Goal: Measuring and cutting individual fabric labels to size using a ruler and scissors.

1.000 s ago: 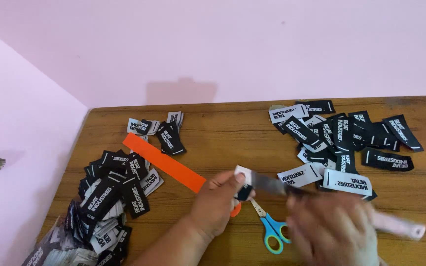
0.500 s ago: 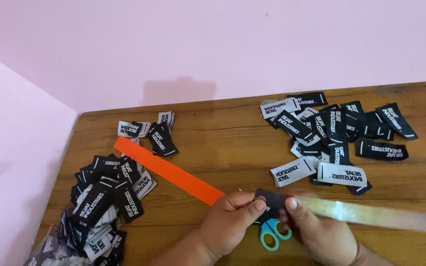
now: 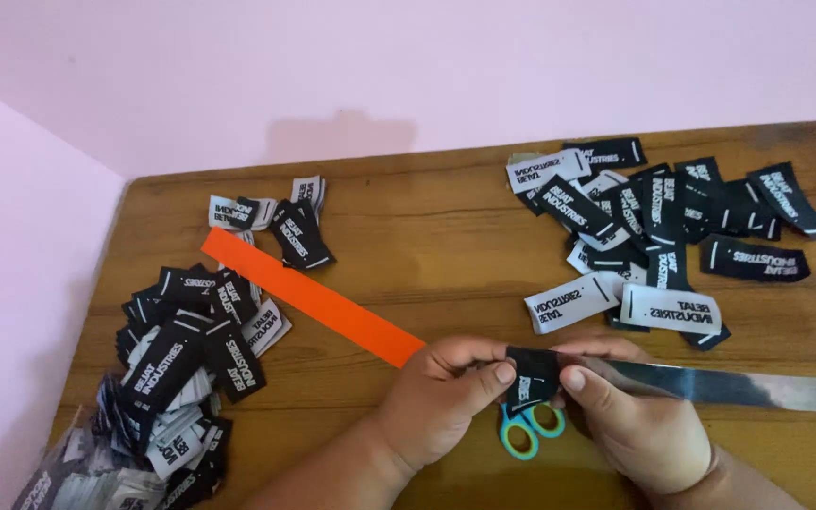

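Observation:
Both hands meet near the table's front edge on a small black fabric label. My left hand pinches its left side between thumb and forefinger. My right hand presses its right side with the thumb and also rests on a long shiny label ribbon that runs off to the right. Blue-handled scissors lie on the table just under the label, partly hidden by both hands.
An orange strip lies diagonally across the wooden table. Piles of black and white labels sit at the left, back left and right. A pink wall stands behind.
My hands have come together on the black label near the front edge, over the scissors. The view has shifted slightly, with the ribbon now stretched out to the right.

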